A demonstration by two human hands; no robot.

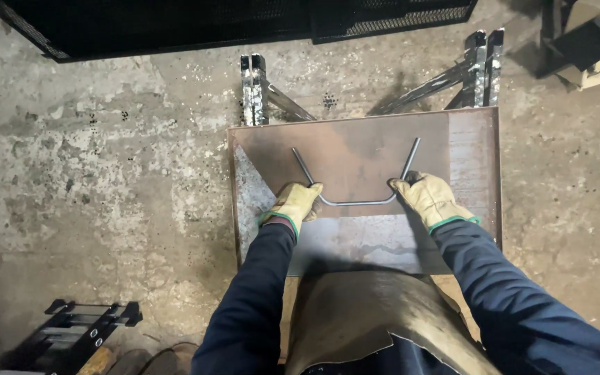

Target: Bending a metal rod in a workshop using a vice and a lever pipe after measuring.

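One thin grey metal rod, bent into a wide U shape, is held flat on the rusty brown steel bench. Each bend is gripped by one closed hand: the left hand and right hand, in two soft yellow leather gloves.

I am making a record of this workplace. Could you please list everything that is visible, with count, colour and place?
bent rod: 1, grey metal, on the plate, held at both bends
steel plate: 1, rusty brown, centre, on stands
stand legs: 2 pairs, grey, behind the plate
mesh panel: 1, black, top
folded stand: 1, black, bottom left
floor: concrete, grey
apron: 1, brown leather
left hand: yellow glove, grip on rod
right hand: yellow glove, grip on rod
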